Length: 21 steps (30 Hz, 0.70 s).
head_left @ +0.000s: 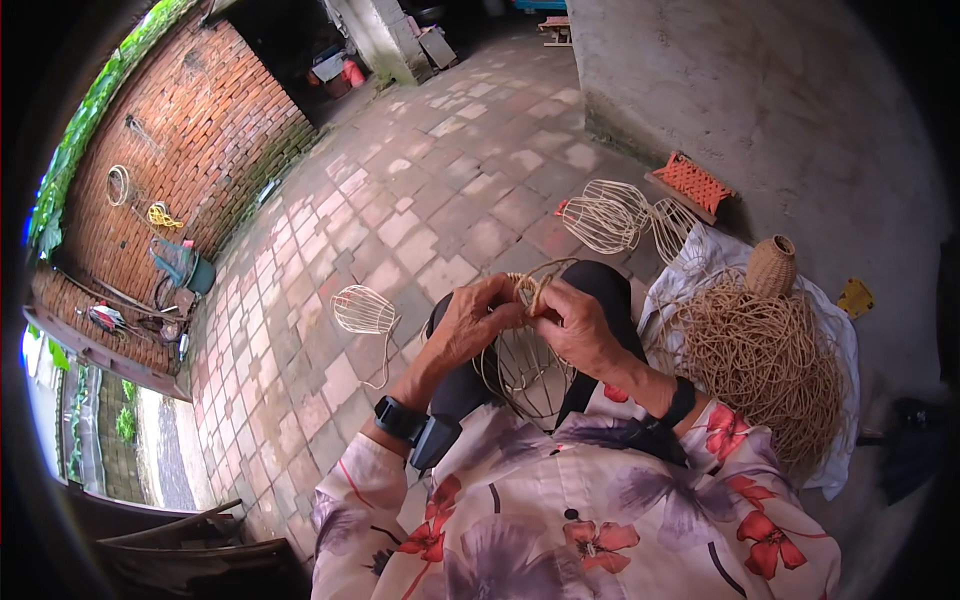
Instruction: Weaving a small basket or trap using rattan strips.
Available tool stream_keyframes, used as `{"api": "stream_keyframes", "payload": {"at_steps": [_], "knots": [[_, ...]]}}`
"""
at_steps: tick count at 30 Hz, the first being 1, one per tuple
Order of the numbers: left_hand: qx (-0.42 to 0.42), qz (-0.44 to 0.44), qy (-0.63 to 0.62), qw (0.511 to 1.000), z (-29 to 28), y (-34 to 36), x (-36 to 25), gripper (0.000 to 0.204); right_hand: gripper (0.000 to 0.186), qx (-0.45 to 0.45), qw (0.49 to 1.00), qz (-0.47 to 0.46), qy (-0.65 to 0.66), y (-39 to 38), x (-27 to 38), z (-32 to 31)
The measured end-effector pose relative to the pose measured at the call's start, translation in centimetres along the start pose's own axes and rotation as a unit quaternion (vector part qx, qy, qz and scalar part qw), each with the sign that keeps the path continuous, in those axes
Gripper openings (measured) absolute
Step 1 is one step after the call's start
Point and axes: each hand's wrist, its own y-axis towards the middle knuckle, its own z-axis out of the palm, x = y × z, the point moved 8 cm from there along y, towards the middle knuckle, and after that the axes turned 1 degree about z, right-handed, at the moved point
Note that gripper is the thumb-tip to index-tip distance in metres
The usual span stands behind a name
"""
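Note:
Between my knees stands a wire frame (527, 378), its thin ribs spreading below my hands. Tan cord (528, 288) is wound round its narrow upper end, and a loop of the cord arches above my fingers. My left hand (482, 315) is closed at the left of this end, thumb and fingers pinching the frame. From the other side my right hand (580, 325) pinches the cord close to the wound part. The two hands nearly meet, so their fingertips and the exact grip are partly hidden.
At my right, a large heap of tan cord (755, 365) lies on a white sheet (840, 400) with a small woven basket (772, 266). Bare wire frames (605, 218) lie ahead, another wire frame (364, 310) at left. An orange crate (693, 182) leans by the wall.

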Motion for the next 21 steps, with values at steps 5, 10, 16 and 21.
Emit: {"api": "stream_keyframes", "payload": {"at_steps": [5,10,16,21], "knots": [[0.004,0.001,0.099,0.995,0.1,0.3,-0.4,0.022,0.022,0.0,1.0,0.002,0.01,-0.4,0.2,-0.5],[0.024,-0.007,0.123,0.992,0.5,0.7,0.0,0.025,0.027,0.01,0.974,-0.153,-0.166,-1.4,3.0,-0.9],[0.017,-0.009,0.081,0.997,0.3,1.0,1.0,0.023,0.023,-0.024,0.924,-0.237,-0.299,-2.1,3.6,0.8],[-0.007,-0.032,0.027,0.999,-0.4,1.5,0.9,0.02,0.014,-0.013,0.953,-0.195,-0.231,-0.6,3.1,1.0]]}}
